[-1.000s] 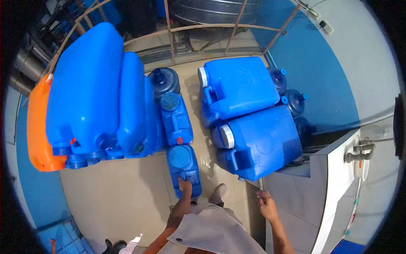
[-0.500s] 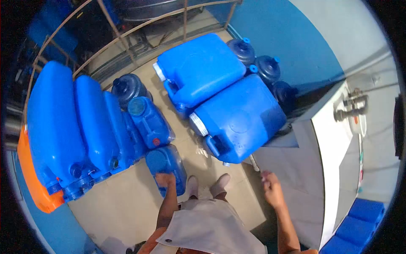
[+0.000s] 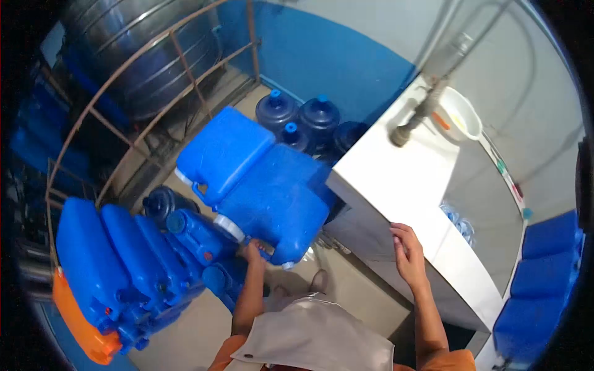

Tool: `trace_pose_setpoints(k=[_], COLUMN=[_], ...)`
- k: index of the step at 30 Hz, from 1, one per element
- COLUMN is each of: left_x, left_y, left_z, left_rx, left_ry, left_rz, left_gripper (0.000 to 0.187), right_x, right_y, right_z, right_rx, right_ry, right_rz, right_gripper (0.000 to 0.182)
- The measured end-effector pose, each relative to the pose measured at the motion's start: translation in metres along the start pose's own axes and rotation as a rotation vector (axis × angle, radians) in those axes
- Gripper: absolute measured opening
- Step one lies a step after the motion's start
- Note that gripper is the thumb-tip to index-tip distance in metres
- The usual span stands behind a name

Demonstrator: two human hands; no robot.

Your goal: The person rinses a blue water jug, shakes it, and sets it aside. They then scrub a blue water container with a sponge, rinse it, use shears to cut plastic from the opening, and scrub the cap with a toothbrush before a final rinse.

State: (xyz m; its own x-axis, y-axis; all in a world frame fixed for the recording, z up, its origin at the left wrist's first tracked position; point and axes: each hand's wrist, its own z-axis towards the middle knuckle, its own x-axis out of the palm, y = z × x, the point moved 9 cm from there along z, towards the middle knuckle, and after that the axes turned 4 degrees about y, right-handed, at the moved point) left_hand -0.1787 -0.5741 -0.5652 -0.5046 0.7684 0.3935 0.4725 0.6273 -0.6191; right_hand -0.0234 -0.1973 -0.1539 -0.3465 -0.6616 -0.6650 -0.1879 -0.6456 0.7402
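Note:
A large blue water container [image 3: 272, 201] with a white cap lies on its side in front of me. My left hand [image 3: 254, 251] is wrapped round its handle, just below the cap. Another big blue container [image 3: 226, 154] lies right behind it. Beside the front edge of the white counter [image 3: 396, 179] is my right hand [image 3: 408, 255], fingers stretched out and holding nothing. Smaller blue jugs [image 3: 201, 237] stand left of my left arm, one [image 3: 226, 281] partly hidden behind that forearm.
Several tall blue containers [image 3: 93, 260] and an orange one [image 3: 80, 321] line the left side. Round water bottles [image 3: 318, 120] stand by the blue wall. A metal railing [image 3: 133, 145] fronts a steel tank [image 3: 142, 55]. On the counter are a hose nozzle [image 3: 405, 130] and a white basin [image 3: 461, 114].
My left hand has moved from above the small jug to the large container's handle and closed on it. My right hand has risen to the counter edge. The view has shifted toward the counter.

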Motion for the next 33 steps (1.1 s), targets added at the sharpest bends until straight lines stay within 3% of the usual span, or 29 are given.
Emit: trace_pose_setpoints(k=[2, 6, 8, 10, 11, 16, 18, 20, 22, 23, 25, 29, 31, 33], left_x=[-0.017, -0.027, 0.027, 0.103, 0.139, 0.27, 0.302, 0.322, 0.335, 0.334, 0.345, 0.415, 0.477, 0.536], left_y=[-0.047, -0.187, -0.281, -0.35, -0.373, -0.437, -0.467, -0.503, -0.546, -0.559, -0.562, -0.508, -0.431, -0.322], left_z=[-0.026, -0.115, -0.196, -0.279, -0.318, -0.472, -0.523, -0.538, -0.534, -0.53, -0.517, -0.469, -0.481, -0.537], left_rx=[0.165, 0.276, 0.513, 0.721, 1.013, 1.171, 1.536, 1.372, 1.481, 1.469, 1.604, 1.944, 2.086, 2.167], left_ry=[0.044, 0.039, -0.017, 0.144, 0.267, 0.587, 0.542, 0.464, 0.693, 0.706, 0.601, 0.346, 0.423, 0.652], left_rz=[0.103, 0.506, 0.954, 1.265, 1.419, 1.849, 1.823, 1.87, 1.606, 1.659, 1.632, 1.397, 1.219, 1.07], left_gripper=[0.013, 0.027, 0.021, 0.02, 0.02, 0.025, 0.032, 0.046, 0.062, 0.069, 0.066, 0.06, 0.058, 0.055], right_x=[-0.027, -0.086, -0.104, -0.106, -0.11, -0.14, -0.159, -0.182, -0.213, -0.227, -0.258, -0.332, -0.379, -0.428], right_y=[0.009, -0.003, -0.018, -0.028, -0.032, -0.032, -0.036, -0.047, -0.063, -0.074, -0.108, -0.159, -0.193, -0.212], right_z=[0.001, 0.003, 0.003, 0.0, -0.003, -0.022, -0.035, -0.05, -0.073, -0.087, -0.114, -0.169, -0.191, -0.209], right_rx=[-0.034, -0.11, -0.077, -0.007, -0.011, -0.017, 0.009, 0.024, 0.066, 0.101, 0.132, 0.191, 0.252, 0.289], right_ry=[-0.019, -0.181, -0.226, -0.193, -0.209, -0.226, -0.239, -0.288, -0.353, -0.391, -0.452, -0.585, -0.63, -0.686], right_rz=[0.086, 0.056, 0.03, 0.073, 0.086, 0.044, 0.052, 0.039, 0.079, 0.123, 0.136, 0.161, 0.206, 0.182], right_gripper=[0.02, 0.02, 0.02, 0.02, 0.02, 0.022, 0.022, 0.023, 0.023, 0.023, 0.022, 0.021, 0.021, 0.021])
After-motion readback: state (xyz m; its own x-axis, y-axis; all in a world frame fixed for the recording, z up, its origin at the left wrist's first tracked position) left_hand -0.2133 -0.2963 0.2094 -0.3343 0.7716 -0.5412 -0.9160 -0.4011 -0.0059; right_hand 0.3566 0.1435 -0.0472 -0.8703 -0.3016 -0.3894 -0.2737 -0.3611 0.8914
